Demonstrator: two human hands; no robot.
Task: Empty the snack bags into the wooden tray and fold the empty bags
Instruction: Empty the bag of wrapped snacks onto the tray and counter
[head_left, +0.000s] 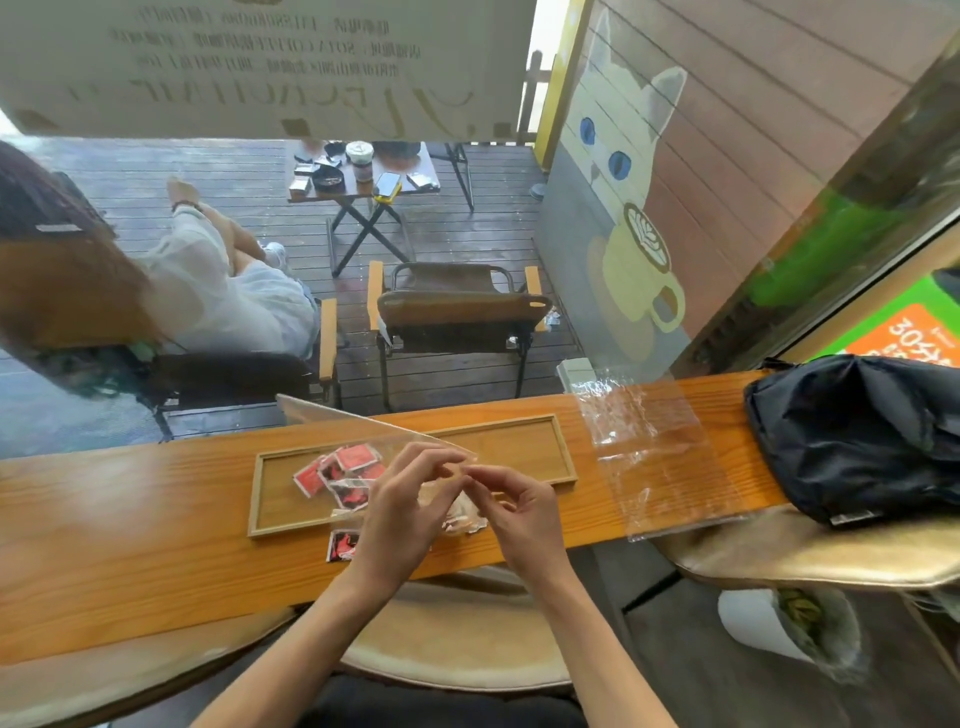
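The clear snack bag (374, 426) you are working on sits at the centre of the frame, tipped over the wooden tray (563, 470), its long stiff edge slanting up toward the left. It is thin, see-through film: nearly weightless, slick, and likely to crackle and spring back rather than lie flat. You would do best, I judge, to take it by a corner or seam, where the film is doubled and less slippery.

Your left hand (400, 512) and right hand (519, 512) meet just below the tray's near rim; the fingers of both are curled, fingertips brought together, pinching the bag's lower edge between them. Exactly where each fingertip bears on the film cannot be made out.

Red snack packets (337, 473) lie heaped in the left half of the tray. One stray packet (340, 543) lies outside it on the orange surface (130, 519), just below the near rim. The packets look light and soft, easy to scatter. Pale crumpled wrappers (462, 514) show between and under your hands; whether they are packets or part of the bag is unclear.

A second clear bag (660, 452) lies flat to the right of the tray, its near edge hanging over the surface's edge; its outline is hard to trace against the wood. At the far right rests a black bag (857, 431), cut off by the frame.
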